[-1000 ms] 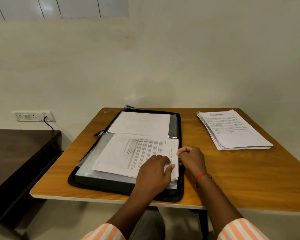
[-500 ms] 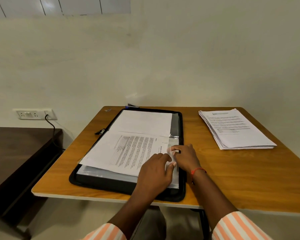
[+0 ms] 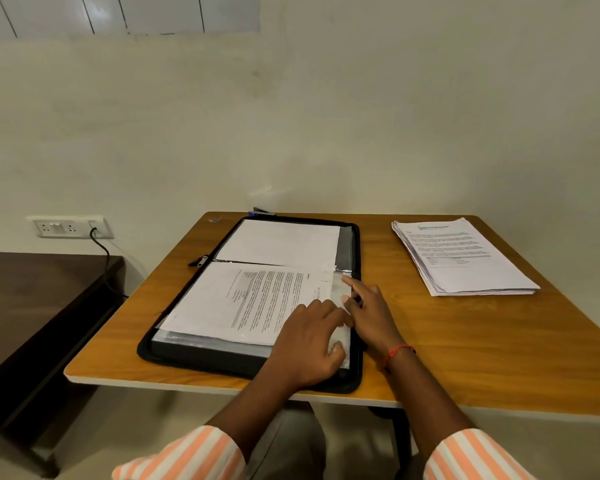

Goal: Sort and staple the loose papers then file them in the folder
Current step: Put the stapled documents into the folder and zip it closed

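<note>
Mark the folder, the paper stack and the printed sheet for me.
Folder (image 3: 205, 358): head view, black near rim.
Paper stack (image 3: 471, 268): head view, middle of top sheet.
Printed sheet (image 3: 257, 299): head view, its text block.

Left hand (image 3: 309, 344) and right hand (image 3: 371, 313) touch printed sheet (image 3: 250, 303).

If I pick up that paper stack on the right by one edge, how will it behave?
The paper stack has fanned edges, so its sheets are probably loose and may slide apart. Thin sheets: it would likely sag unsupported.
</note>
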{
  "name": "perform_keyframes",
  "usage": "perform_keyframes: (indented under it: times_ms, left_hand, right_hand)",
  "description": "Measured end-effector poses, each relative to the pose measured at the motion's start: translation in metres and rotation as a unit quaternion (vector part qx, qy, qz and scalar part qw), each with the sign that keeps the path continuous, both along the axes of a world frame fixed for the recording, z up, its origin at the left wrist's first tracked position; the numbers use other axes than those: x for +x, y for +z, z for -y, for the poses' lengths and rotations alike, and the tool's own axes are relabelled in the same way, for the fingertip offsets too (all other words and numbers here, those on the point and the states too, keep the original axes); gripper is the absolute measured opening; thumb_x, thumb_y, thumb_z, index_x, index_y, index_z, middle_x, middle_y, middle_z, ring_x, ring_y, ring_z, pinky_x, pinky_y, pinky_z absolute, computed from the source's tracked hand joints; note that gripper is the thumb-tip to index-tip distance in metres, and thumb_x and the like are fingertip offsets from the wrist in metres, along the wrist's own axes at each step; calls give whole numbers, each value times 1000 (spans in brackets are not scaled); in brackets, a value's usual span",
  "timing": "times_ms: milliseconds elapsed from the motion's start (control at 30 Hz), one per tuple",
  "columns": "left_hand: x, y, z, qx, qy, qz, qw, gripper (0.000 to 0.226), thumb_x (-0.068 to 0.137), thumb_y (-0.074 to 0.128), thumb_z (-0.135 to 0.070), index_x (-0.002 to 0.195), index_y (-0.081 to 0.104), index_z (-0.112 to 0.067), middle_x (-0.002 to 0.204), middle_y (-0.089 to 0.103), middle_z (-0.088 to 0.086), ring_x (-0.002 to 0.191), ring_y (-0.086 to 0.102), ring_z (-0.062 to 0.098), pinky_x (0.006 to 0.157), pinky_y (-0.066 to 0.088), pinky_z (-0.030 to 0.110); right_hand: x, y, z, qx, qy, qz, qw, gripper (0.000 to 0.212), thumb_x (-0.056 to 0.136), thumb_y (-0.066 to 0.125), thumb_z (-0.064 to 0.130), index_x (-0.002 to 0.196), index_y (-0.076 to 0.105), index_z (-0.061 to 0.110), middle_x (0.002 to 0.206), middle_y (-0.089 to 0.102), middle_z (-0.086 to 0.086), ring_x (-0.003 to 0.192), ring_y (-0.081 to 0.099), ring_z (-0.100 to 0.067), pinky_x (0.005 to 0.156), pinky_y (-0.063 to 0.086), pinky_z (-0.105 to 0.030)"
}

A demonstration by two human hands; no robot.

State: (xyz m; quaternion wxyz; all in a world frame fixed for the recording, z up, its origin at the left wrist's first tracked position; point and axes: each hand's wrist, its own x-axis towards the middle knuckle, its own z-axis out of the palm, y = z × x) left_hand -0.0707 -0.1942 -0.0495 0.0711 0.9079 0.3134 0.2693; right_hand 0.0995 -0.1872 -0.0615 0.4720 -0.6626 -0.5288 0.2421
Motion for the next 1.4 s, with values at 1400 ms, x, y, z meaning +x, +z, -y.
perform_keyframes:
  times_ms: [1400]
  left_hand:
    - [-7,-9,18,173,4,169,970,41,91,71,-11,131,63,-10,126,70,5,108,67,8,98,46,11]
  right_hand:
    - [18,6,-50,128,80,194,969,14,86,76,14,99,78,18,99,76,1,92,70,-13,82,59,-37]
